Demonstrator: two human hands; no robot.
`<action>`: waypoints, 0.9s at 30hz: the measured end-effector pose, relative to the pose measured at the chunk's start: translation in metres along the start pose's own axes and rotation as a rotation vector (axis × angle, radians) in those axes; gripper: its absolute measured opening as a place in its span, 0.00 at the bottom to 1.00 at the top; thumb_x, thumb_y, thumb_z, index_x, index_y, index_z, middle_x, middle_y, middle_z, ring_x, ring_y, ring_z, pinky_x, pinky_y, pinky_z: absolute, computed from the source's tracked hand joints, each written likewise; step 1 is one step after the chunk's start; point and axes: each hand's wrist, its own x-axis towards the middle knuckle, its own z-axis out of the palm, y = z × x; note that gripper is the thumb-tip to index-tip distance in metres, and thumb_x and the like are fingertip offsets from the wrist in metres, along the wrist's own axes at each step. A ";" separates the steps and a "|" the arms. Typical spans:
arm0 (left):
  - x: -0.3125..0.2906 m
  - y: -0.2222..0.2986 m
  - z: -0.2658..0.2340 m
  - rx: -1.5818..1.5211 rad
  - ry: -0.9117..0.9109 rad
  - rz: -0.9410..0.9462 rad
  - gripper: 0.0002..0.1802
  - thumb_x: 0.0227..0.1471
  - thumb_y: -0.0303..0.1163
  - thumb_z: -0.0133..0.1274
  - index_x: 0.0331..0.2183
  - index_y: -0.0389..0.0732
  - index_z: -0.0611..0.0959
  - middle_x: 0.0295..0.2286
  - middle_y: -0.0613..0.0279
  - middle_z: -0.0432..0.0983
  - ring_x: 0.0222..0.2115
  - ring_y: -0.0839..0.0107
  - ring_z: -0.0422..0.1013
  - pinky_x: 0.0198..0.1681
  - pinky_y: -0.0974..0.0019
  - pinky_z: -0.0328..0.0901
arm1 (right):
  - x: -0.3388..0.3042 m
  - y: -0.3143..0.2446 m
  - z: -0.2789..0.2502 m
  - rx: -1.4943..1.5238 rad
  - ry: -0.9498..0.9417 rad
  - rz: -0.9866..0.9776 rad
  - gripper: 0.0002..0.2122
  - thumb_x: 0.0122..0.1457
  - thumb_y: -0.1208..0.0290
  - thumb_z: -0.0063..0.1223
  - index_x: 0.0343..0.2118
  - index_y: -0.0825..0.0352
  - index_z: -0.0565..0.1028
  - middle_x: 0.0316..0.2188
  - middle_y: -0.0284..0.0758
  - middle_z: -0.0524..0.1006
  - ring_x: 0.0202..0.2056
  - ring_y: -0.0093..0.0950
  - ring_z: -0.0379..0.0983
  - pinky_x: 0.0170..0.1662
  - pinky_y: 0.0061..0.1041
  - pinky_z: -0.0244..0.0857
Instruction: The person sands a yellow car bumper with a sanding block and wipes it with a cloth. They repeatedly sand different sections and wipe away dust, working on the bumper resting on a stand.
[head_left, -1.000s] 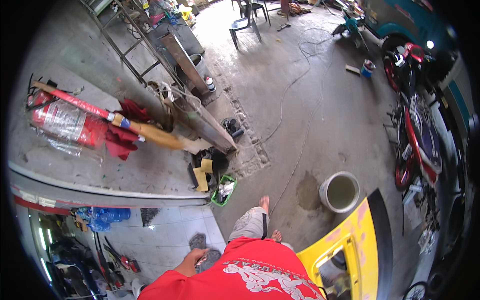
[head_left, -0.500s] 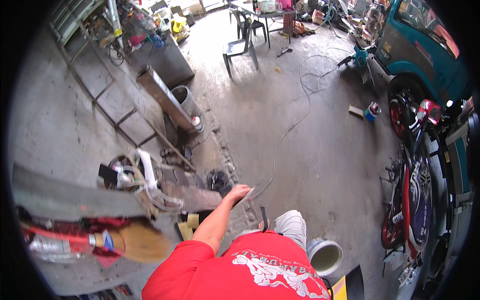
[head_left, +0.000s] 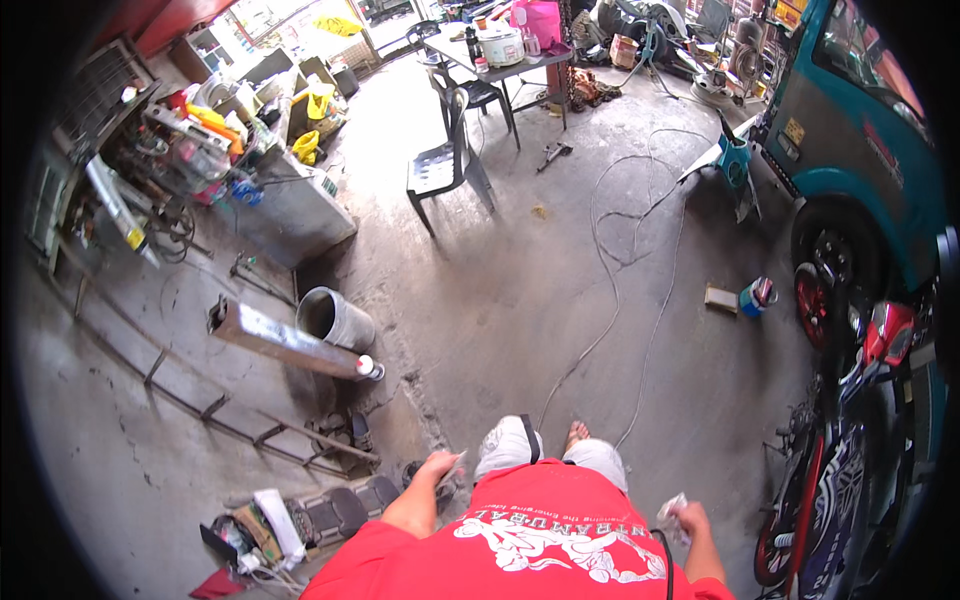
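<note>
My left hand (head_left: 438, 467) is low in front of my body, fingers closed on a thin pale scrap (head_left: 455, 464) whose kind I cannot make out. Out to my right side, my right hand (head_left: 691, 522) grips a crumpled whitish wad (head_left: 674, 507), perhaps cloth or paper. The red shirt (head_left: 470, 550) on my body fills the lower middle. Beneath my left hand lie dark objects that my arm partly hides. My right hand is nearest to the purple and red motorcycle (head_left: 835, 510).
A grey cable (head_left: 612, 300) loops over the concrete floor. Ahead stand a dark chair (head_left: 440, 172) and a table (head_left: 545, 58). To the left are a cylindrical bin (head_left: 350, 320), a long metal beam (head_left: 285, 340) and a ladder-like frame (head_left: 210, 405). A teal van (head_left: 880, 150) stands right, near a small can (head_left: 757, 297).
My view has shifted forward, bringing the chair and bin lower in the picture. My right hand has come into view with the whitish wad. The brush at left has gone out of view.
</note>
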 end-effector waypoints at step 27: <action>0.625 1.000 -0.754 0.042 0.090 0.357 0.38 0.62 0.58 0.67 0.59 0.36 0.85 0.54 0.44 0.83 0.51 0.49 0.80 0.56 0.45 0.76 | -0.224 -0.758 0.280 0.503 0.012 0.766 0.32 0.56 0.42 0.72 0.44 0.74 0.88 0.45 0.59 0.87 0.50 0.53 0.86 0.56 0.47 0.79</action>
